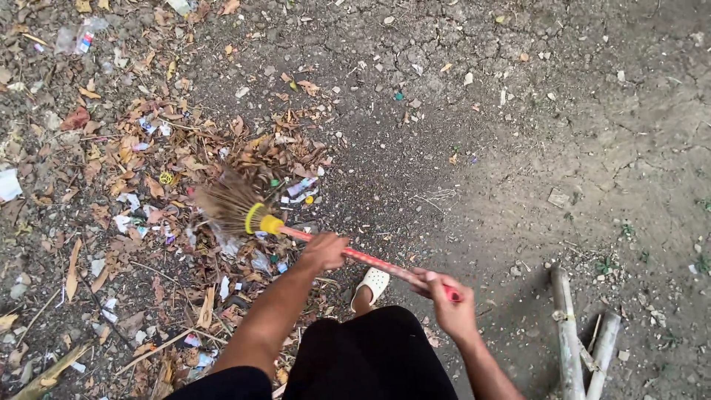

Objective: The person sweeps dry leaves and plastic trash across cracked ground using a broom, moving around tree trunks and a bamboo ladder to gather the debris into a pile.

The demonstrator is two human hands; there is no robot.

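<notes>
I hold a stick broom with a red patterned handle (374, 261), a yellow collar and brown bristles (226, 204). My left hand (324, 250) grips the handle near the yellow collar. The handle's upper end sits in my right hand (449, 305). The bristles rest on a pile of dry leaves and litter (185, 170) on the dirt ground, to the left of my foot in a white clog (369, 285).
Dry leaves, paper scraps and plastic bits cover the ground at left. Cracked bare dirt (518, 111) spreads over the right and top. Pale bamboo poles (570, 333) lie at lower right. A crushed plastic bottle (78, 37) lies at top left.
</notes>
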